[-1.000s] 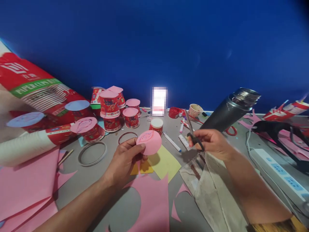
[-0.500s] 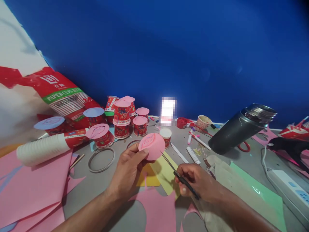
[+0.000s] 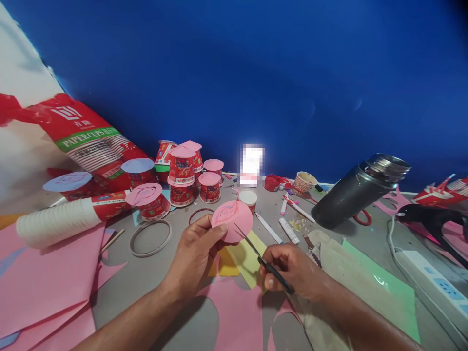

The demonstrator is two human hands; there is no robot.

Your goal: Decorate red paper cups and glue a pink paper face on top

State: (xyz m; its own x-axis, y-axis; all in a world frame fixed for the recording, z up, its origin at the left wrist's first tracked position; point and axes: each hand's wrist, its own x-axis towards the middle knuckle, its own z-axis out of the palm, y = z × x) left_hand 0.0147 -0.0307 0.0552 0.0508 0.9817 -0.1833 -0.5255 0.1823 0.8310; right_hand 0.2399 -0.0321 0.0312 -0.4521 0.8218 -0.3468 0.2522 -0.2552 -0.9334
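Between thumb and fingers, my left hand (image 3: 199, 243) grips a round pink paper disc (image 3: 239, 222) with a red swirl drawn on it. My right hand (image 3: 288, 268) is closed round the black handles of a pair of scissors (image 3: 270, 268). The scissor blades point up and left, with their tips over the disc's lower part. Whether paper lies between the blades I cannot tell. Below my hands lie a cut pink sheet (image 3: 237, 312) and a yellow sheet (image 3: 252, 258). Just behind the disc stands a white-topped paper cup (image 3: 248, 197).
Red paper cups (image 3: 181, 168) topped with paper discs stand at the left, by a stack of cups (image 3: 58, 219) and a tape ring (image 3: 150, 238). To the right are a dark flask (image 3: 351, 195), a cloth (image 3: 340, 268) and a power strip (image 3: 435, 278). Markers (image 3: 268, 226) lie mid-table.
The scissor tips have moved from the disc's right edge to over its lower middle. The disc is slightly turned in my left hand. The whole view has shifted a little.
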